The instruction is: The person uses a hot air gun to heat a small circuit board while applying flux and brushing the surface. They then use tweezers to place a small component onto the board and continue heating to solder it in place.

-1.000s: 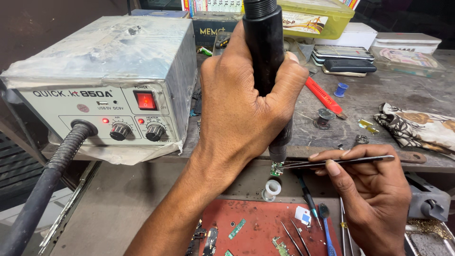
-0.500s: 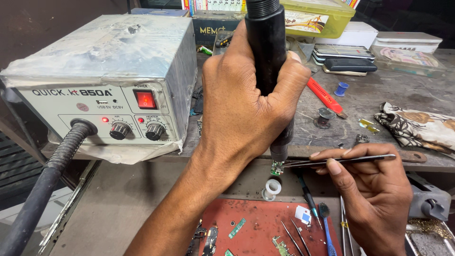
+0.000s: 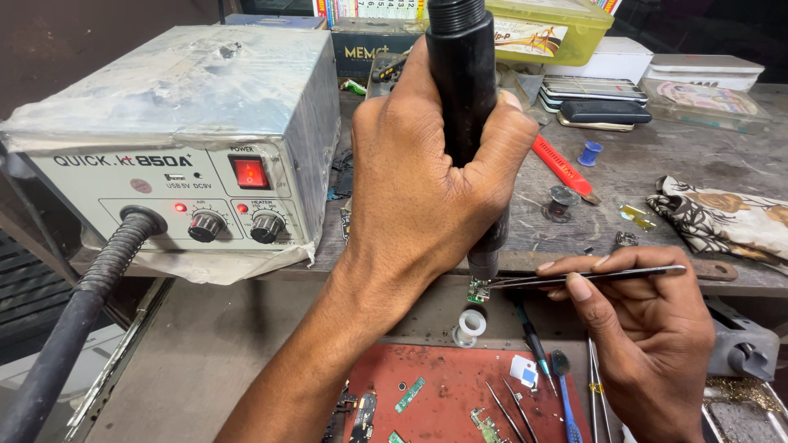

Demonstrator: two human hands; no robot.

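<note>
My left hand (image 3: 427, 180) is wrapped around the black handle of a hot-air wand (image 3: 461, 90), held upright with its nozzle pointing down at a small green circuit board (image 3: 476, 290). My right hand (image 3: 644, 336) pinches slim metal tweezers (image 3: 587, 277), and their tips hold that board at the edge of the bench. The wand's nozzle tip sits just above the board.
A grey hot-air station (image 3: 176, 139) with a lit red switch, two knobs and a thick black hose (image 3: 78, 312) stands at the left. A red mat (image 3: 447, 390) below carries small boards and probes. Phones, boxes, a red tool (image 3: 562, 168) and a patterned cloth (image 3: 722, 215) lie behind.
</note>
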